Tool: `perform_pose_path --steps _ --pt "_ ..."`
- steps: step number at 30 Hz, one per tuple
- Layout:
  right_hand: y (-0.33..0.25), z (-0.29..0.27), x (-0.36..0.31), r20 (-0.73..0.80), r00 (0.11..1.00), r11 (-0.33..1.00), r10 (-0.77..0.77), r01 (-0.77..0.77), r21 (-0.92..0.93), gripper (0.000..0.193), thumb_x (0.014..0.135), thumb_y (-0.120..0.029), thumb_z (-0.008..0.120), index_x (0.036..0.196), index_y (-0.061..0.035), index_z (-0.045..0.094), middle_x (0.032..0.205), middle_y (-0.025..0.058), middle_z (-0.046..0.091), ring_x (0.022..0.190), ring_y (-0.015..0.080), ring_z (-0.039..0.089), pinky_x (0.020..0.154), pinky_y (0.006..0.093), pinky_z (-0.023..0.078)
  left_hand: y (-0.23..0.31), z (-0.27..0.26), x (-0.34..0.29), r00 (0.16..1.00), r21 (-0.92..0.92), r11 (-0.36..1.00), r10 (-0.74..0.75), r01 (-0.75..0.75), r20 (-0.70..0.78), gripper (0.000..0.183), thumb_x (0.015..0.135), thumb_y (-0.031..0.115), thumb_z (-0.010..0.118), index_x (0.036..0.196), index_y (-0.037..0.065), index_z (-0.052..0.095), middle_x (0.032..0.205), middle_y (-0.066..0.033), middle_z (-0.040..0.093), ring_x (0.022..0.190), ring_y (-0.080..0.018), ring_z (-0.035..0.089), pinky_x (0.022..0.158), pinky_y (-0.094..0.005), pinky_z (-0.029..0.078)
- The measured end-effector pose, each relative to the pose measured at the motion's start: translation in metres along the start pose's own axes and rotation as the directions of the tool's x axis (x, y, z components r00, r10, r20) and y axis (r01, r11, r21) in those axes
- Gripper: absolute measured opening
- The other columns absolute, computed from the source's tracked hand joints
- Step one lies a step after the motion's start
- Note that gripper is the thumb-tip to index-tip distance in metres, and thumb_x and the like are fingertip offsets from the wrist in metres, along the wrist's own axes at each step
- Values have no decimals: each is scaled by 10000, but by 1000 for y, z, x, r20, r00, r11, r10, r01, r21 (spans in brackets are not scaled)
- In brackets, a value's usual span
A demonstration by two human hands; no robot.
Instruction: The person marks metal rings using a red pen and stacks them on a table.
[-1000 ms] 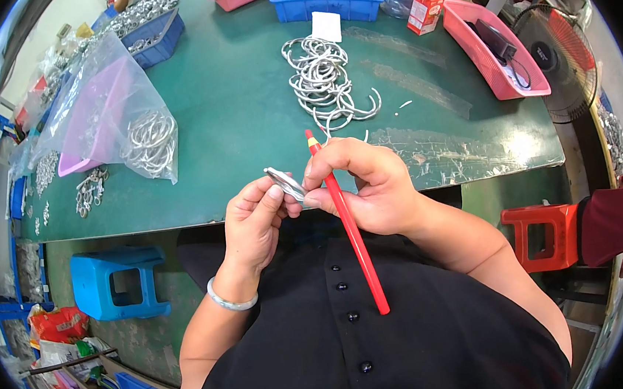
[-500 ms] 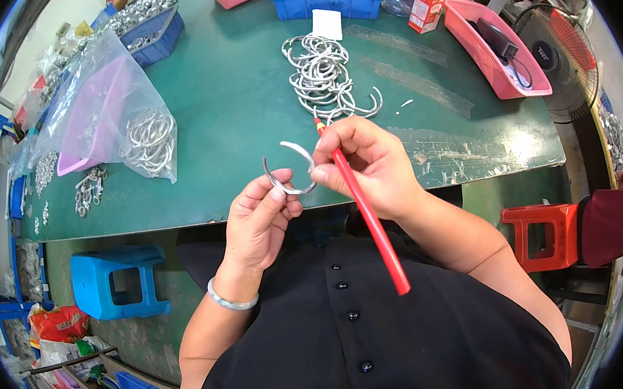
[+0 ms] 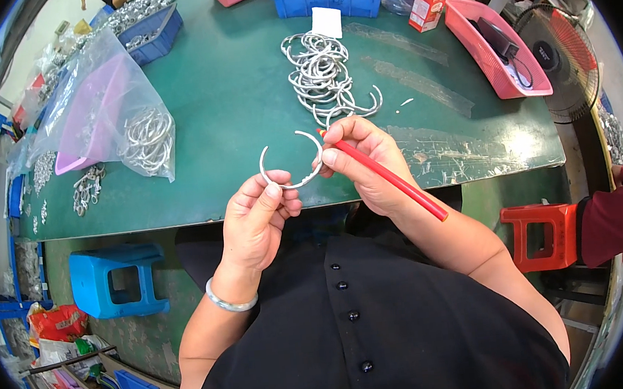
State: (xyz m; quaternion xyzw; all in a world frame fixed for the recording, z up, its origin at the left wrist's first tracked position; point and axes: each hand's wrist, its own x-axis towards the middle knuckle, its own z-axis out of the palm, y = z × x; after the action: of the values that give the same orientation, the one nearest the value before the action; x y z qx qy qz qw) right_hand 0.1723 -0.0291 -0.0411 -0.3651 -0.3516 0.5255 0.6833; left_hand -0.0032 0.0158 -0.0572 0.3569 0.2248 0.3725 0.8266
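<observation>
Near the table's front edge I hold up an open silver cuff bangle (image 3: 297,185), its gap facing away from me. My left hand (image 3: 258,218) is closed on its lower left side, thumb against fingers. My right hand (image 3: 368,163) grips a slim red pen-like tool (image 3: 403,184) with a yellow band near its tip. Its long end slants down to the right over my wrist, while the right fingertips touch the bangle's right side. Just beyond my hands lies a heap of similar silver bangles (image 3: 321,71), with a white paper slip (image 3: 326,23) at its far end.
At the left, a clear plastic bag (image 3: 149,112) with bangles lies by a pink basket (image 3: 75,162). Blue bins (image 3: 328,5) of metal parts stand farther back. A pink basket (image 3: 494,82), a red carton (image 3: 426,8) and a fan (image 3: 559,62) are at the right.
The bangle has turned so its round outline faces up more fully. The red tool has swung from nearly upright to a flatter slant, its rear end moving right and away from my body.
</observation>
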Motion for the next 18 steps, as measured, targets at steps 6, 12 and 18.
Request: perform_pose_path --steps 6,12,18 --pt "2 -2 -1 17 1000 1000 17 -17 -13 131 795 15 554 899 -36 493 823 30 547 744 106 565 688 233 461 -1 -2 0 1000 11 1000 -1 1 -28 147 865 158 525 935 34 562 777 -60 592 681 -143 556 652 -263 460" --pt "4 -2 -2 23 999 999 31 -30 -20 122 800 7 555 897 -37 495 822 35 560 742 107 571 687 234 465 0 -1 -1 999 8 1000 -4 4 -37 154 872 172 511 914 32 558 764 -64 586 659 -150 543 634 -276 453" --pt "7 -4 -2 13 998 998 54 -53 -28 119 803 -3 558 895 -47 498 803 31 567 724 109 577 668 233 466 1 -2 -1 998 -51 997 -52 50 -42 204 897 210 458 897 31 555 743 -68 586 630 -152 545 604 -272 445"
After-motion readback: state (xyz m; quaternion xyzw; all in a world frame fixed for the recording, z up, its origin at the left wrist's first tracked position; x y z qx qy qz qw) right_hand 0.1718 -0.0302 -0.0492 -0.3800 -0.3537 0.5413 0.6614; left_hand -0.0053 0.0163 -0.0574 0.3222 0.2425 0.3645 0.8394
